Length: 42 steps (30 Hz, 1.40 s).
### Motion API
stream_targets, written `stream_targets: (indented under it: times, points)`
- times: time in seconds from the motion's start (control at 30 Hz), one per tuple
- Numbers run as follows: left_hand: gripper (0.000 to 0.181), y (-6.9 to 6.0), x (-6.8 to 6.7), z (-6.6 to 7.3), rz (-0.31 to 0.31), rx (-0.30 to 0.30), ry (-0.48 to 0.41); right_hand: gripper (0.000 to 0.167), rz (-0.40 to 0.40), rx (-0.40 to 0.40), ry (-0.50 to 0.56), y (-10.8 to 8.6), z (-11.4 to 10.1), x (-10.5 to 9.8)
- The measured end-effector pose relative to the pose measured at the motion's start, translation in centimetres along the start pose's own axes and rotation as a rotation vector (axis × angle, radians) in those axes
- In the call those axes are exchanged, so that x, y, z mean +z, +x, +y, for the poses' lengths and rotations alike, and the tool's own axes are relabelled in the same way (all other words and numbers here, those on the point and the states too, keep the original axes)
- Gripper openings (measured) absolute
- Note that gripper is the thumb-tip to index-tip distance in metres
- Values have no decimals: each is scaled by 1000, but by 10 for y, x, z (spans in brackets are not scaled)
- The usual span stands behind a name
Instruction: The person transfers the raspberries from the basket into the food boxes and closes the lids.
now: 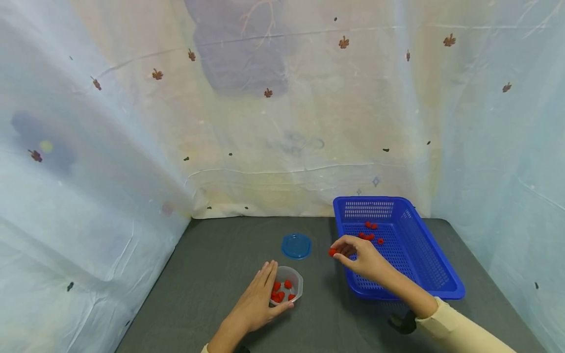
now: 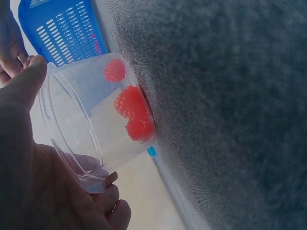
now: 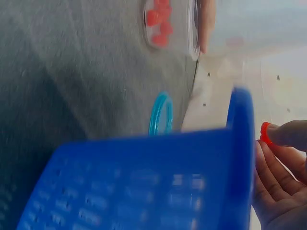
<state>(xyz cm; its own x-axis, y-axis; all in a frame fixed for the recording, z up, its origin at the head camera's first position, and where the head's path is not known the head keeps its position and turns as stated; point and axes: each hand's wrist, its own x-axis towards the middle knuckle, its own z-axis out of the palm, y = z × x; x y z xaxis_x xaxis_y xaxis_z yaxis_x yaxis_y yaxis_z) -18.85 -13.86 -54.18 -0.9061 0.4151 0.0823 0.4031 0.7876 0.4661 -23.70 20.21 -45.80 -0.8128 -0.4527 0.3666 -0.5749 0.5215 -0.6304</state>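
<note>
My left hand (image 1: 255, 303) holds the rim of a small clear plastic container (image 1: 296, 279), the thumb on its near side and the fingers along its left. Several red raspberries (image 2: 129, 101) lie in the bottom of the container, which stands upright on the table. Between thumb and fingertips, my right hand (image 1: 364, 257) pinches one raspberry (image 3: 265, 132), raised over the left rim of a blue plastic basket (image 1: 434, 250). More raspberries (image 1: 380, 241) lie toward the far left of the basket's floor.
A round blue lid (image 1: 296, 246) lies on the dark grey table (image 1: 212, 255), beyond the container and left of the basket. Patterned pale sheeting (image 1: 304, 122) hangs behind the table and along both sides.
</note>
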Motion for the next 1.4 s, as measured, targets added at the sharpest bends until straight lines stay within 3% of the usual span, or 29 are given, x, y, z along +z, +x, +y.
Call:
stream_targets:
  times: [0.17, 0.37, 0.9, 1.4]
  points:
    - [111, 1, 0, 1, -11, -21, -1, 13, -29, -41, 17, 3, -7, 13]
    - [112, 2, 1, 2, -20, -40, -2, 14, -88, -18, 48, 6, -15, 26]
    - [112, 0, -1, 3, -7, -13, -14, 15, -185, -79, 142, 14, -26, 67]
    - [112, 0, -1, 0, -29, -28, -22, 15, -244, -81, 150, 19, -30, 90]
